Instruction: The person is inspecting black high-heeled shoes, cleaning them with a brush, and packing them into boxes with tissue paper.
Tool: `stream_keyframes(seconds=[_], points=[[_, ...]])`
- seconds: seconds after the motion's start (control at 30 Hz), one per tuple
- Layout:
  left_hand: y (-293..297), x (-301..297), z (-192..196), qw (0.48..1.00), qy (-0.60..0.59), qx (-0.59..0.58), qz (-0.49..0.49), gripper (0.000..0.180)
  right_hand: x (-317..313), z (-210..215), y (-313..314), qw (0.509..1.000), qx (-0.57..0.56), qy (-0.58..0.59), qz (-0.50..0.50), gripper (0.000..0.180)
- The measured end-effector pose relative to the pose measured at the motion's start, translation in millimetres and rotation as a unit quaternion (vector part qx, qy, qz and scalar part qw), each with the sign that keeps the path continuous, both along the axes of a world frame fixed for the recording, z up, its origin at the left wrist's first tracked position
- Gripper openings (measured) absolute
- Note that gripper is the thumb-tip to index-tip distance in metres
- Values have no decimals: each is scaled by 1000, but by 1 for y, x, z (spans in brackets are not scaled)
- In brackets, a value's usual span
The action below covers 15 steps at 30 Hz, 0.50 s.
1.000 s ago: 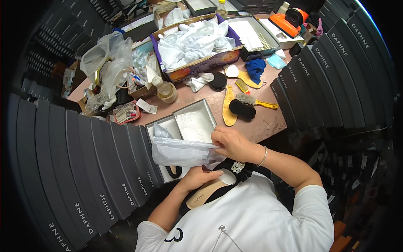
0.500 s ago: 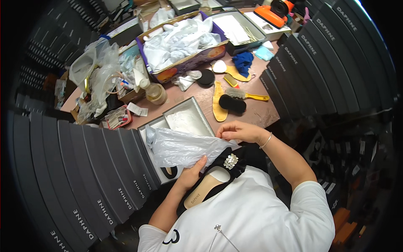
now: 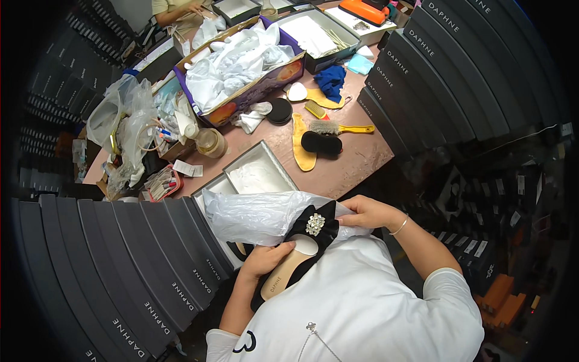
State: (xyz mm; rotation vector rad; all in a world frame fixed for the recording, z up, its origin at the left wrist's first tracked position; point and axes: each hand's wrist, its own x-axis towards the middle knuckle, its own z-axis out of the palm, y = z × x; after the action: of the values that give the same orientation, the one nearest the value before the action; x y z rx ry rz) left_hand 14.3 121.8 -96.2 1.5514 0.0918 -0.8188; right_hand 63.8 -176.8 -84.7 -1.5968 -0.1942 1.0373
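A black flat shoe (image 3: 288, 273) with a beige insole and a sparkling jewelled bow lies across my lap, close to my body. My left hand (image 3: 267, 259) grips its side, thumb at the insole's edge. My right hand (image 3: 369, 212) pinches the toe end by the bow, together with the edge of a thin translucent plastic bag (image 3: 250, 217). The bag spreads behind the shoe and over an open shoebox (image 3: 265, 175) with white paper inside. Part of another black shoe (image 3: 239, 250) shows in the box, under the bag.
Stacked dark shoeboxes (image 3: 129, 259) curve along the left, and more boxes (image 3: 416, 78) rise at the right. On the table are a yellow-handled brush (image 3: 356, 129), a black pad (image 3: 321, 143), a glass jar (image 3: 211, 143) and a purple box (image 3: 253, 84) of white tissue. Another person's hand (image 3: 196, 7) shows at the far edge.
My right hand has moved from the bag's far edge to the shoe's toe, and the bag's edge now lies behind the bow. The view has shifted slightly; another person appears at the top.
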Motion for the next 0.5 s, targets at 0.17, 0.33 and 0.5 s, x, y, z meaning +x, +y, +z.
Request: stream_keyframes(seconds=[0.17,0.33,0.5], points=[[3,3,4,996,-45,46,-56,43,23,21,-8,993,-76,-57,72,36],[-8,9,10,986,-91,57,-128,45,67,33,46,969,15,-203,138,62],[-3,3,9,998,-41,27,-31,50,65,52,92,961,87,-248,88,51]])
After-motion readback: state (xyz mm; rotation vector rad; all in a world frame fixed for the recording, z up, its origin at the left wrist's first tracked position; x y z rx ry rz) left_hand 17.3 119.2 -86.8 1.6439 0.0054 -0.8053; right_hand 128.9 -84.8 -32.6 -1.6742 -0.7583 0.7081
